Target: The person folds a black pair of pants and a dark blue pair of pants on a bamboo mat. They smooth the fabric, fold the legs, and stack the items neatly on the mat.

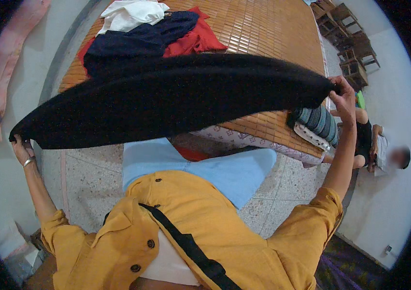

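With our left hand [22, 151] and right hand [343, 99], we pinch opposite ends of the black cloth [181, 104], fingers pressed onto it, holding it stretched across our view of the brown mat [263, 29].

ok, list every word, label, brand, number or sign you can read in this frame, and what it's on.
No readable text in view.
Black cloth held between left hand and right hand: no lettering shows.
Patterned fabric along the bed edge: small repeating motifs, too small to make out.
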The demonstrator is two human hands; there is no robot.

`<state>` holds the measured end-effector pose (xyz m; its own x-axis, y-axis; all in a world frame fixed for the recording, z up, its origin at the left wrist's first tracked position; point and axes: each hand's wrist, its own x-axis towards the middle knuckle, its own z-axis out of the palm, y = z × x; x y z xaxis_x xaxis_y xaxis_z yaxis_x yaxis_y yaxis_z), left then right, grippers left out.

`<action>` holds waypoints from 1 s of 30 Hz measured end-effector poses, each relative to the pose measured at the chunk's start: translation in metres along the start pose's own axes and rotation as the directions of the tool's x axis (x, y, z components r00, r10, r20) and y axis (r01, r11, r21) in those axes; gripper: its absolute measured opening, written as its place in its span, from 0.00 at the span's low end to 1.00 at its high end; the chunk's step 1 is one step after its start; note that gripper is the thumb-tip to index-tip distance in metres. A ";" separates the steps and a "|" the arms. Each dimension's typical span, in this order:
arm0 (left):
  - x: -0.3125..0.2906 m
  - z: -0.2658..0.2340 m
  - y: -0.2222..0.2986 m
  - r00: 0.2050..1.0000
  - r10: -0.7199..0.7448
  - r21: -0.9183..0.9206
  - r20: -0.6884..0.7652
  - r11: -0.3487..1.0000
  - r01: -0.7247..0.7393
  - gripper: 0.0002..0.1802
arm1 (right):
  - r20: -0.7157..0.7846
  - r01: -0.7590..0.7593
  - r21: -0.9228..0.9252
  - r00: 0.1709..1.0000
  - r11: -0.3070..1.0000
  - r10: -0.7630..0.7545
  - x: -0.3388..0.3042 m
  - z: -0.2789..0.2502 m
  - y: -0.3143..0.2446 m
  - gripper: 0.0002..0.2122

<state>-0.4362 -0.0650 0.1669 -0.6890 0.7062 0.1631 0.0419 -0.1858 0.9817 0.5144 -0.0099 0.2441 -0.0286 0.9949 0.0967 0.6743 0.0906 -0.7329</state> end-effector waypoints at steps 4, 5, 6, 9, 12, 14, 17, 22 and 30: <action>0.004 -0.032 -0.014 0.999 -0.041 0.091 -0.004 0.995 0.041 0.16 | 0.082 0.093 -0.088 0.993 0.992 -0.086 -0.004 0.031 -0.027 0.17; 0.012 -0.030 -0.025 0.998 -0.056 0.108 0.007 0.993 0.055 0.16 | 0.170 0.056 -0.198 0.985 0.979 -0.022 -0.002 0.026 0.003 0.21; 0.015 -0.028 -0.030 0.998 -0.066 0.131 0.009 0.989 0.064 0.16 | 0.137 0.105 -0.325 0.989 0.940 -0.063 0.006 0.029 0.016 0.20; 0.012 -0.017 -0.024 0.994 -0.003 0.077 0.106 0.997 -0.006 0.16 | 0.033 0.244 -0.619 0.958 0.747 -0.286 0.041 0.034 0.024 0.17; -0.002 0.007 -0.002 0.991 0.063 0.031 0.115 0.997 -0.067 0.16 | -0.166 0.342 -0.727 0.754 0.596 -0.635 0.081 0.019 -0.007 0.12; -0.026 0.036 0.006 0.961 0.171 0.011 0.218 0.984 -0.177 0.15 | -0.273 0.263 -0.829 0.580 0.494 -0.768 0.094 -0.010 -0.008 0.12; -0.091 0.096 0.021 0.734 0.373 -0.002 0.568 0.892 -0.452 0.10 | -0.436 -0.110 -0.879 0.580 0.465 -0.688 0.106 -0.047 0.042 0.13; -0.233 0.236 -0.007 0.212 0.275 -0.041 0.938 0.692 -0.720 0.14 | -0.741 -0.591 -0.591 0.667 0.549 -0.081 0.070 -0.032 0.201 0.11; -0.303 0.253 -0.085 0.073 0.184 -0.082 0.980 0.710 -0.699 0.14 | -0.296 0.174 -0.302 0.917 0.937 -0.266 -0.035 0.246 0.044 0.14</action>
<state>-0.0480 -0.0901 0.0592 0.6670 0.6868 0.2888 0.4524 -0.6813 0.5755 0.3633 -0.0297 0.0424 0.0130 0.8754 0.4833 0.8500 0.2449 -0.4664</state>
